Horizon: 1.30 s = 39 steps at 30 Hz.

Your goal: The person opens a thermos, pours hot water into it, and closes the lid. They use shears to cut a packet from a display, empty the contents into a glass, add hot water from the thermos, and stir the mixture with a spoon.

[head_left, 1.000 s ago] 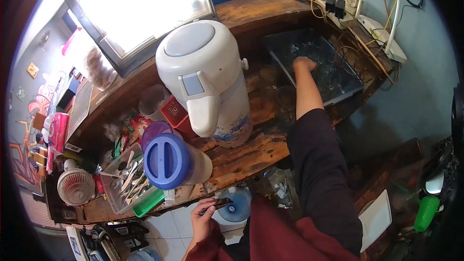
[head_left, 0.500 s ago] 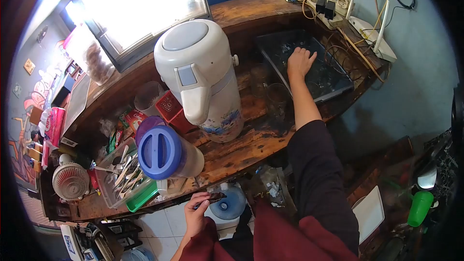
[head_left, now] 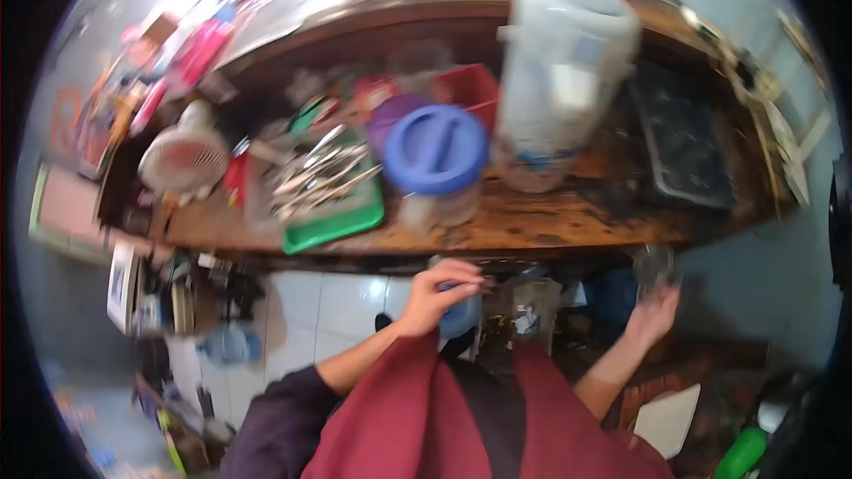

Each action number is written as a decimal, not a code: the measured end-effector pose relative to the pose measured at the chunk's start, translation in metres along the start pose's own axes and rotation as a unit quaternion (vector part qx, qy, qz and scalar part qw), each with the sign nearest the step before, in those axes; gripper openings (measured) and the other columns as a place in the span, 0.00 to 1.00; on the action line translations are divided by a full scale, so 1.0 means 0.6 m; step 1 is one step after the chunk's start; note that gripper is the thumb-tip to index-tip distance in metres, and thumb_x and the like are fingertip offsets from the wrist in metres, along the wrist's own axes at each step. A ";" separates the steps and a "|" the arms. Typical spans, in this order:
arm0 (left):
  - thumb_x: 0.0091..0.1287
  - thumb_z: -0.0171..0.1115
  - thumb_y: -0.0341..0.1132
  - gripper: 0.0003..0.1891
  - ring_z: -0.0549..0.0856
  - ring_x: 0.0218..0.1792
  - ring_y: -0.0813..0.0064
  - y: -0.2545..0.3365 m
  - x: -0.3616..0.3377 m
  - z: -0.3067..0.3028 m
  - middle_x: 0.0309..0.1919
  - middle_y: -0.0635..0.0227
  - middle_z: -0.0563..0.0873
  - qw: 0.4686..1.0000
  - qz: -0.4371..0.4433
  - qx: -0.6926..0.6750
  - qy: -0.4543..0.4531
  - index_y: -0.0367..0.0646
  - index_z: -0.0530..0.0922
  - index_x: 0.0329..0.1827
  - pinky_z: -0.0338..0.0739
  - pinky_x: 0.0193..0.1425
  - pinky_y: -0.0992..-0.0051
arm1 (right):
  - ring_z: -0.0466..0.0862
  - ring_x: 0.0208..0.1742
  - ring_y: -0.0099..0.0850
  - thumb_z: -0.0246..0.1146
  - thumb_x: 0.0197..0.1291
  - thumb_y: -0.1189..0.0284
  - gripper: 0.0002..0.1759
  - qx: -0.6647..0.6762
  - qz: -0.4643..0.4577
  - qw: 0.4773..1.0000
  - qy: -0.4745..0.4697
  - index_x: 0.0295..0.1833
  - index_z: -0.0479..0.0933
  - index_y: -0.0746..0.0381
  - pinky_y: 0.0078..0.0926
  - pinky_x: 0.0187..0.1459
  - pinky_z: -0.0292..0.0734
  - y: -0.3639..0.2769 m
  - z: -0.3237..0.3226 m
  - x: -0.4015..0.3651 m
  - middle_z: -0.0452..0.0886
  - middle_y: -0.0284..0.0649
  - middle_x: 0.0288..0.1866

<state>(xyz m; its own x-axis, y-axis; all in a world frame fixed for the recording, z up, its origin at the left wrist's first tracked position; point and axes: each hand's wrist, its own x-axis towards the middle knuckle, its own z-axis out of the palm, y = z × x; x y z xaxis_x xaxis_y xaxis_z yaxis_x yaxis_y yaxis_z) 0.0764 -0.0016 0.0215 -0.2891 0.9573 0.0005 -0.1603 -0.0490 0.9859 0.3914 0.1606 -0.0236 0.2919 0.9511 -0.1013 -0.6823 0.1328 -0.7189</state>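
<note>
My right hand (head_left: 655, 312) is closed around a clear drinking glass (head_left: 655, 268), held just off the counter's front edge at the right. The fingers of my left hand (head_left: 435, 297) are pinched on a small dark brown object (head_left: 454, 286), too blurred to name, in front of the counter's middle. Nearest beyond that hand stands a pitcher with a blue lid (head_left: 435, 151). A white air-pot thermos (head_left: 568, 71) rises to its right. At the counter's right end lies a black tray (head_left: 688, 137).
A cutlery container (head_left: 324, 173) with a green rim is left of the pitcher, near a small fan (head_left: 185, 155). A red basket (head_left: 469, 90) sits behind. Below are a blue water jug (head_left: 459, 318) and, at lower right, a white board (head_left: 667, 421) and green cup (head_left: 744, 454).
My right hand has left the black tray and come toward me, now with a glass in it. My left hand still pinches the dark object. The view has swung left.
</note>
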 end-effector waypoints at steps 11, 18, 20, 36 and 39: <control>0.57 0.55 0.25 0.06 0.78 0.35 0.77 0.061 -0.152 -0.224 0.35 0.66 0.79 0.982 0.015 -0.021 0.188 0.35 0.78 0.35 0.72 0.41 0.79 | 0.71 0.34 0.37 0.56 0.50 0.75 0.03 -0.453 -0.134 0.632 -0.614 0.28 0.72 0.62 0.29 0.44 0.60 0.116 0.258 -0.314 0.73 0.39 0.27; 0.59 0.58 0.36 0.08 0.74 0.26 0.86 0.083 -0.277 -0.533 0.24 0.75 0.77 0.918 0.068 0.002 0.390 0.41 0.76 0.34 0.68 0.31 0.83 | 0.74 0.33 0.35 0.64 0.41 0.75 0.10 -0.290 -0.300 0.550 -0.723 0.31 0.71 0.62 0.29 0.33 0.71 0.334 0.445 -0.584 0.72 0.38 0.27; 0.58 0.59 0.36 0.07 0.73 0.26 0.86 0.093 -0.300 -0.630 0.23 0.76 0.76 0.909 0.070 0.011 0.411 0.42 0.75 0.32 0.67 0.31 0.83 | 0.73 0.32 0.34 0.62 0.42 0.73 0.09 -0.293 -0.321 0.532 -0.727 0.31 0.71 0.61 0.27 0.32 0.71 0.407 0.490 -0.660 0.70 0.37 0.26; 0.60 0.54 0.31 0.09 0.75 0.35 0.83 0.102 -0.211 -0.889 0.33 0.72 0.78 0.987 -0.095 -0.008 0.131 0.37 0.71 0.41 0.69 0.42 0.81 | 0.72 0.43 0.38 0.64 0.41 0.71 0.13 -0.410 -0.402 0.544 -0.612 0.34 0.71 0.63 0.34 0.49 0.68 0.671 0.573 -0.785 0.69 0.41 0.35; 0.58 0.54 0.28 0.10 0.76 0.33 0.83 0.096 -0.180 -0.905 0.34 0.70 0.77 0.991 -0.084 0.074 0.069 0.37 0.69 0.42 0.70 0.39 0.82 | 0.70 0.46 0.41 0.69 0.37 0.69 0.24 -0.444 -0.361 0.636 -0.518 0.41 0.68 0.64 0.35 0.50 0.66 0.671 0.566 -0.803 0.68 0.44 0.40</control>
<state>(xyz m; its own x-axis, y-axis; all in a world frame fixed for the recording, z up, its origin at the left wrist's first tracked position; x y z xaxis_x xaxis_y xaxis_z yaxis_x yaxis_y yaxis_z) -0.4140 -0.2624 -0.0128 -0.3978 0.9000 -0.1784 -0.0803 0.1595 0.9839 -0.2514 -0.1495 -0.0305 -0.5971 0.4664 0.6526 0.1599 0.8665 -0.4728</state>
